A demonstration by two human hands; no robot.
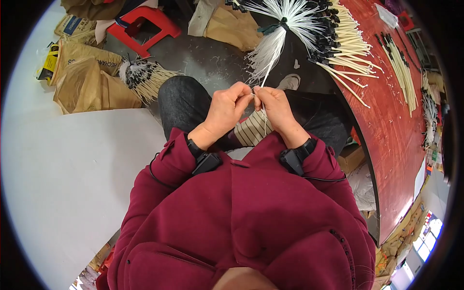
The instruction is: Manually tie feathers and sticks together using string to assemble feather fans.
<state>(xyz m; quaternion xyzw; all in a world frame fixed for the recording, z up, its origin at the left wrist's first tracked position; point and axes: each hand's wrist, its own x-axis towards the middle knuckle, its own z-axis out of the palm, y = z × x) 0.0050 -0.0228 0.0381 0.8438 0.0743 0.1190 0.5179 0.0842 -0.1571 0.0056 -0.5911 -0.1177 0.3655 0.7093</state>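
Close together above my lap, my left hand (224, 112) and my right hand (279, 110) pinch a thin white cord (265, 76) between thumbs and fingertips. From my right fingertips this cord runs up to a large bundle of white cords (268, 47), gathered and tied with a dark band (283, 21). A loose cord end dangles below my right hand. The fine detail between the fingertips is too small to make out. Beyond the bundle, black pieces join cords to many cream-coloured rods (350, 48) fanned out at the table's edge.
The red table (386, 145) stands at my right, with another row of cream rods (400, 72) on it. At my left is a white surface (72, 164). Behind it sit brown paper sacks (79, 89), another rod bundle (150, 77) and a red plastic stool (145, 31).
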